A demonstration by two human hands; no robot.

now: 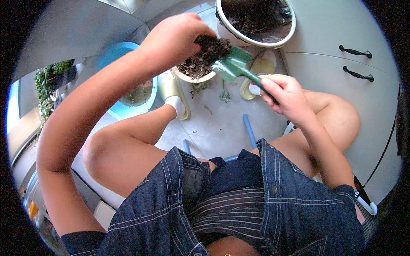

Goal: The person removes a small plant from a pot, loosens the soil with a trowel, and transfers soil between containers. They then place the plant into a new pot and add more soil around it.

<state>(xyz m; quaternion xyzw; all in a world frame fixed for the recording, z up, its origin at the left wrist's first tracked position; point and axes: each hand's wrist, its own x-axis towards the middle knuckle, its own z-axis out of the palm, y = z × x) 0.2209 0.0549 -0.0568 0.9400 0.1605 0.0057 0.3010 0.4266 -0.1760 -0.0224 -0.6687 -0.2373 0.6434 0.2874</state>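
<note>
My left hand (181,36) reaches forward and grips a dark, crumbly clump of soil (214,49), its fingertips partly hidden by the clump. My right hand (285,96) is closed around the handle of a green hand trowel (233,64). The trowel's blade points up and to the left and meets the clump's right side; whether it bears the clump's weight I cannot tell. Beneath the clump stands a round, light-rimmed plant pot (195,79) with loose dark soil (190,68) inside. My left forearm and the clump hide part of this pot.
A white-rimmed bucket (292,24) holding dark soil stands behind the trowel. At left, a blue basin (153,96) contains murky water. Uprooted greenery (225,95) lies on the floor between my slippers. Blue stool legs (249,129) show between my knees. Cabinet handles (355,52) are at right, potted plants (48,88) far left.
</note>
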